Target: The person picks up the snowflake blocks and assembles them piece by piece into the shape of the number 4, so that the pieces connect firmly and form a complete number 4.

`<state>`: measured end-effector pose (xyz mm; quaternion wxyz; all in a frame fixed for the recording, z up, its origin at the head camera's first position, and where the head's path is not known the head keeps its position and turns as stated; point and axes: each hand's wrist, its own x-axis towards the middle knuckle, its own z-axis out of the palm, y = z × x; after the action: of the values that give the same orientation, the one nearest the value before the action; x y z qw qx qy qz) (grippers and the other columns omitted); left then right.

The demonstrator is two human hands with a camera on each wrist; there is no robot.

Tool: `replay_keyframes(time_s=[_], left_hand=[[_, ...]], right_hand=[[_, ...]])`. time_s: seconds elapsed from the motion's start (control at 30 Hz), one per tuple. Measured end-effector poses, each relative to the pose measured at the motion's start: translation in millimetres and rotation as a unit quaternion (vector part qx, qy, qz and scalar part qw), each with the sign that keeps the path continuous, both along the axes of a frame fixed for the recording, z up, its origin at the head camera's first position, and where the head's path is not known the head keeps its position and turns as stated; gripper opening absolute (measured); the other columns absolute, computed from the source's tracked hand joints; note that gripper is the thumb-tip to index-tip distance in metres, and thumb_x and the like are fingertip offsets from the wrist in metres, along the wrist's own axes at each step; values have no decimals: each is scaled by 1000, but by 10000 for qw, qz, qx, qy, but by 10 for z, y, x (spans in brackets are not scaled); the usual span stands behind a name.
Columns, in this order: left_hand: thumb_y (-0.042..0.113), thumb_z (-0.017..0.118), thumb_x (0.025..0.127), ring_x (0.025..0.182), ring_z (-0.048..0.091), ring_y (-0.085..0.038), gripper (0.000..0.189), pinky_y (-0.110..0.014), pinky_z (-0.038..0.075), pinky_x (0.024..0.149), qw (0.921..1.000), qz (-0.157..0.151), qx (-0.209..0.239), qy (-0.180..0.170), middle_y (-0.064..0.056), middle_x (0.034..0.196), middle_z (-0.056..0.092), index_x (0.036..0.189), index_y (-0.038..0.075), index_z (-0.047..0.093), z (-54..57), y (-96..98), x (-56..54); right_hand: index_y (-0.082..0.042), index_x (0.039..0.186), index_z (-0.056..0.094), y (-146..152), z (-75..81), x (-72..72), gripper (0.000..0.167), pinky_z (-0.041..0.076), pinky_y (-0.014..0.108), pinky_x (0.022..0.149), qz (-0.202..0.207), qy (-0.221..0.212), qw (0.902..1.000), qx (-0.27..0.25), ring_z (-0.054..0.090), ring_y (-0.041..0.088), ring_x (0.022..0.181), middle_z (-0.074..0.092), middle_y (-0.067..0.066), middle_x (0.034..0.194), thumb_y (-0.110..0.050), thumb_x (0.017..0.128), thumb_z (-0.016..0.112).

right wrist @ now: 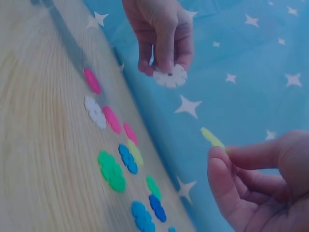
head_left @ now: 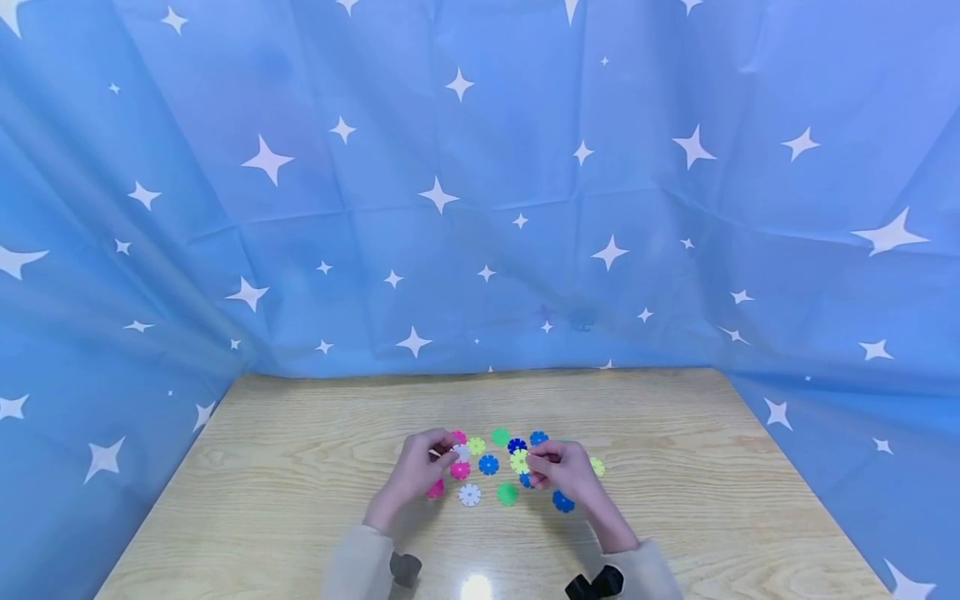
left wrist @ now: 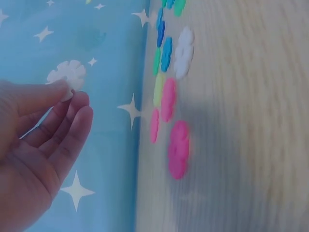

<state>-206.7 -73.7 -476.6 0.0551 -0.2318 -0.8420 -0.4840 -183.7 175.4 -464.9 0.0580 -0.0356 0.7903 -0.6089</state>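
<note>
Between thumb and fingertips, my left hand [head_left: 420, 467] pinches a white notched disc [left wrist: 67, 75], raised above the table. My right hand [head_left: 567, 469] pinches a yellow notched disc [head_left: 519, 461] by its edge; in the right wrist view that yellow piece shows nearly edge-on. The two held discs are apart, facing each other across a gap. Beneath them lie several loose discs: a white disc [head_left: 469, 495], a green disc [head_left: 507, 494], a blue disc [head_left: 488, 464] and a pink disc [head_left: 461, 471] among them.
The discs lie flat on a light wooden table [head_left: 300, 450]. A dark blue disc [head_left: 564, 501] lies below the right hand, and a yellow disc [head_left: 597, 466] to its right. A blue curtain [head_left: 480, 208] with white stars surrounds the table's back and sides.
</note>
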Motion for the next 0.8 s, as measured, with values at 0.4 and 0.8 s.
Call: replay_keyframes(time_s=[0.4,0.8], left_hand=[[-6,65,84,70,61,-13,5,-21,55,63,9990,-91,424,-98,-8,80,65,84,0,65,-29,115,40],[-6,68,81,67,60,-11,5,-24,57,61,9982,-228,560,11,-6,78,63,79,-1,67,-42,171,61]], right_hand=[[15,95,62,-183,18,-8,18,58,27,56,68,-86,9988,-476,63,15,60,65,15,72,-2,88,61],[16,96,61,-319,-10,-6,18,55,20,53,104,-303,9968,-732,60,10,57,63,6,68,0,87,62]])
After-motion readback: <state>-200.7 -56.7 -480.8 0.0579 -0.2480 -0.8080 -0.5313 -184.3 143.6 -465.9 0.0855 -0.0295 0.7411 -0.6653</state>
